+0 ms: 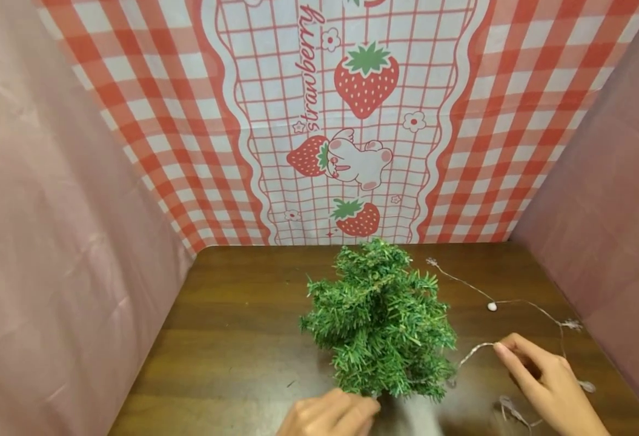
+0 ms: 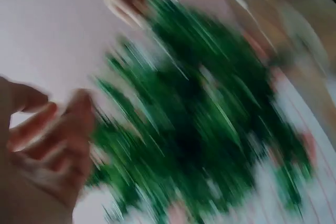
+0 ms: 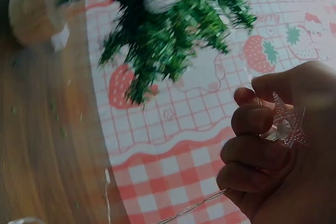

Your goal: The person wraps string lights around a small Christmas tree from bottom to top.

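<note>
Count by kind. 2 hands: 1 left hand (image 1: 327,415), 1 right hand (image 1: 556,381). 1 green tree (image 1: 379,321), on 1 round base (image 3: 32,11). Light string (image 1: 477,347): 1 or more, segments not traceable end to end. 1 clear star (image 3: 288,124) legible; other ornaments too small to tally. 1 white ball (image 1: 492,307) on the head view. 1 desk (image 1: 226,321). 1 checked cloth (image 1: 155,79), 2 pink cloths (image 1: 52,242). Head-view prints: 3 whole strawberries (image 1: 366,82), 1 animal (image 1: 360,160).

Pink fabric sheet (image 1: 68,230) left of left hand (image 1: 330,415), mauve-pink sheet (image 1: 602,200) right of right hand (image 1: 553,381), strawberry-print gingham cloth (image 1: 275,103) beyond both, wood-grain tabletop (image 1: 215,333) beneath.
</note>
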